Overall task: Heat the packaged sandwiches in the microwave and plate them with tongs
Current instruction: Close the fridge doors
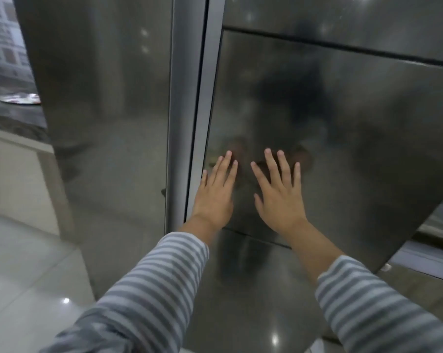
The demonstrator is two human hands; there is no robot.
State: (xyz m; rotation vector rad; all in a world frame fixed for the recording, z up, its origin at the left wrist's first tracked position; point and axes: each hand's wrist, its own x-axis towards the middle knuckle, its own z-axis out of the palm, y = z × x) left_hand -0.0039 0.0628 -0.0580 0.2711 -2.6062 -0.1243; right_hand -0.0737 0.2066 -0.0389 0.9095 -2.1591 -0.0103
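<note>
A tall stainless steel fridge fills the view. Both palms lie flat on its middle door panel, fingers straight and spread. My left hand presses near the panel's left edge, beside the vertical seam. My right hand presses a little to the right of it. Neither hand holds anything. Grey-and-white striped sleeves cover both forearms. No sandwiches, microwave or tongs are in view.
The fridge's left side wall faces a dark stone counter at the far left, with a plate-like object on it. Pale glossy floor tiles lie at lower left. A lower fridge panel sits below my hands.
</note>
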